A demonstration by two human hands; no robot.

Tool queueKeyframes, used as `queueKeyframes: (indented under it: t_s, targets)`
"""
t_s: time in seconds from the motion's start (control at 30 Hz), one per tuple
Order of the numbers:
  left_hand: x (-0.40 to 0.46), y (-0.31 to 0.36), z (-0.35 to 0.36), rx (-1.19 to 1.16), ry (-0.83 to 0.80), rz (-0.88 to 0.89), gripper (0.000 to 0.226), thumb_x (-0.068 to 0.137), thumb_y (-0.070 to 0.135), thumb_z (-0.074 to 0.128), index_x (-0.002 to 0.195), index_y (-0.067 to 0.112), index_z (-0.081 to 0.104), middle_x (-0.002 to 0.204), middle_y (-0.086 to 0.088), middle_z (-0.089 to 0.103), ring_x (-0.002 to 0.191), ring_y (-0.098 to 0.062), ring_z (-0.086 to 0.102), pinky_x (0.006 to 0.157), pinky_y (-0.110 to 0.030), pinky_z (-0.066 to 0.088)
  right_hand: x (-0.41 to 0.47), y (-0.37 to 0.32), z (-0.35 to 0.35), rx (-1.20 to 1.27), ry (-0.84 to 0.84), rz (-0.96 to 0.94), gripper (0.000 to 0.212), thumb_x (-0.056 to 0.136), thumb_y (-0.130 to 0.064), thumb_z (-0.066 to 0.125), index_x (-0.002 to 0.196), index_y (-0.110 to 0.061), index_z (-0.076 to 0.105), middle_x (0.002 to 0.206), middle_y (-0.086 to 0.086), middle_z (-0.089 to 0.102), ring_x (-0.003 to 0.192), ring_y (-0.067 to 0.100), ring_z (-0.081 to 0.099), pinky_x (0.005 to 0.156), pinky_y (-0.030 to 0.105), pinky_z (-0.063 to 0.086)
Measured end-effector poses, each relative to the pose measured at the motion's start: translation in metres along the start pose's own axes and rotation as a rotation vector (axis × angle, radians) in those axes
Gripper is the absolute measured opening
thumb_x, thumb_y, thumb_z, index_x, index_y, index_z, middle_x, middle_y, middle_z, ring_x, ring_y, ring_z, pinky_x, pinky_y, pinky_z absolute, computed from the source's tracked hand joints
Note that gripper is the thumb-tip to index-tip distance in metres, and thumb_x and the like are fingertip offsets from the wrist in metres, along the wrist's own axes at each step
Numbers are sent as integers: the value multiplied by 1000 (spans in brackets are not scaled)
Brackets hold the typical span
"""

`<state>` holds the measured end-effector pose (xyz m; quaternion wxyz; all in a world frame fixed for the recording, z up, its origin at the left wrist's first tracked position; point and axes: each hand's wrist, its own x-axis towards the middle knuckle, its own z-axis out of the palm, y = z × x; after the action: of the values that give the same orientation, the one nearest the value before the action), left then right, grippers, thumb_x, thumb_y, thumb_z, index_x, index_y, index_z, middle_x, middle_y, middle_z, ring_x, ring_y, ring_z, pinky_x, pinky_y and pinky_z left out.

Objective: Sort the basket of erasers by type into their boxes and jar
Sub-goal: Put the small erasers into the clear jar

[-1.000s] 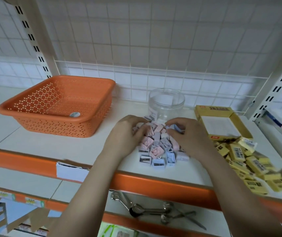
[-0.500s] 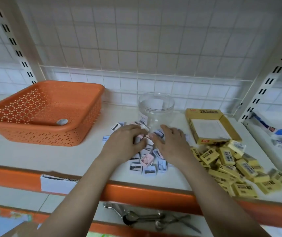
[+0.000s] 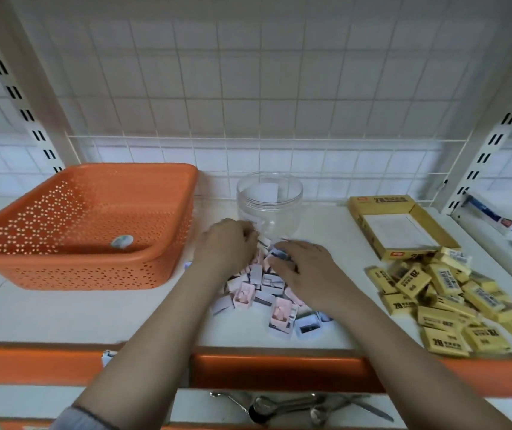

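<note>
Since the orange basket point(image 3: 87, 225) on the far left of the shelf point(image 3: 62, 315) looks tipped out already, apart from one small roundish thing point(image 3: 121, 242) sitting near its front rim, I'd guess it's parked over there just to keep it out of the sorting area. Next over, the left hand point(image 3: 225, 245) is curled over the back left edge of a heap of little pink and blue erasers point(image 3: 274, 301), fingers bent down into it like it's raking or grabbing a bunch, though I honestly can't tell if anything is actually pinched in there. The clear jar point(image 3: 269, 201) stands open right behind the heap, touching distance from both hands, which makes sense if these small ones are meant to go in it; it looks empty apart from a label showing through. The right hand point(image 3: 302, 263) lies flatter on the heap's right side, fingers fairly straight and pointing toward the other hand, so the two work like a scoop corralling the pile. Further right there's an open yellow box point(image 3: 399, 228) with nothing in it yet, and in front of it a loose pile of yellow erasers point(image 3: 444, 302) that match its printing, kept well apart from the pink and blue ones, presumably so the types don't mix. Some metal spoons point(image 3: 285, 406) lie on the shelf below.
</note>
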<state>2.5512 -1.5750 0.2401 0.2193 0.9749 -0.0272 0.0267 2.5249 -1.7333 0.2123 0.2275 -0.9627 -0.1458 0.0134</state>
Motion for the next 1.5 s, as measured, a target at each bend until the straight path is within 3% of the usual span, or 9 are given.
queueKeyframes:
  t_s: [0.17, 0.43, 0.6, 0.73, 0.97, 1.07, 1.2, 1.37, 1.5]
  targets:
    - [-5, -3, 2, 83, -62, 15, 30, 93, 40, 43, 105, 26, 67, 102, 0, 69, 93, -23, 63, 86, -34, 47, 0, 3, -34, 160, -77, 67, 44, 96, -45, 44, 135, -26, 48, 133, -3, 53, 109, 11, 54, 82, 19, 34]
    - [-28, -12, -2, 40, -47, 30, 28, 90, 35, 55, 112, 22, 67, 111, 0, 66, 101, -17, 60, 87, -28, 48, -5, 5, -48, 1, -241, -15, 47, 94, -45, 49, 139, -30, 42, 147, -8, 39, 130, 12, 40, 99, 23, 31]
    - [-42, -13, -9, -89, 154, 54, 26, 89, 25, 56, 113, 23, 66, 120, 5, 62, 103, -12, 58, 84, -22, 42, 16, -5, -46, -112, -158, 1, 43, 97, -35, 46, 137, -18, 45, 136, 6, 51, 122, 23, 48, 98, 31, 39]
    - [-56, -10, -10, -188, 152, 132, 23, 87, 36, 61, 107, 28, 69, 101, 11, 66, 90, -7, 61, 78, -23, 46, 37, -4, -29, -179, -93, 5, 32, 92, -27, 56, 117, -8, 60, 118, 11, 56, 107, 27, 55, 90, 37, 46]
    - [-52, -4, 0, -61, -85, 205, 43, 71, 49, 74, 111, 39, 61, 84, 16, 58, 77, -4, 55, 82, -29, 49, 36, 7, -34, 13, -34, 11, 12, 88, -18, 59, 99, -12, 60, 103, 4, 62, 85, 14, 57, 71, 26, 47]
    - [-52, -9, 0, -34, -63, 210, 42, 75, 44, 73, 115, 43, 60, 78, 17, 56, 75, -2, 52, 69, -14, 39, 36, 4, -56, 193, 24, 19, 8, 87, -22, 64, 92, -15, 63, 85, -4, 66, 56, -4, 55, 48, 11, 40]
    - [-54, -13, 1, -145, -15, 228, 37, 73, 46, 73, 108, 39, 66, 93, 14, 68, 79, -1, 59, 68, -13, 43, 52, -13, -86, 382, 219, -36, 8, 83, -22, 68, 89, -18, 64, 75, -5, 69, 44, -10, 48, 41, 5, 31]
    - [-54, -14, -2, -206, 1, 227, 37, 68, 51, 74, 102, 39, 69, 87, 15, 66, 64, 2, 56, 64, -18, 44, 96, -26, -84, 354, 208, 18, 24, 84, -21, 66, 106, -11, 64, 89, 3, 70, 67, 10, 62, 48, 13, 41]
    - [-53, -12, -8, -266, 30, 228, 52, 65, 51, 76, 113, 36, 65, 93, 16, 68, 81, 2, 61, 77, -23, 49, 98, -19, -77, 330, 239, 28, 22, 88, -28, 62, 106, -14, 66, 100, 3, 67, 66, 9, 56, 53, 14, 38]
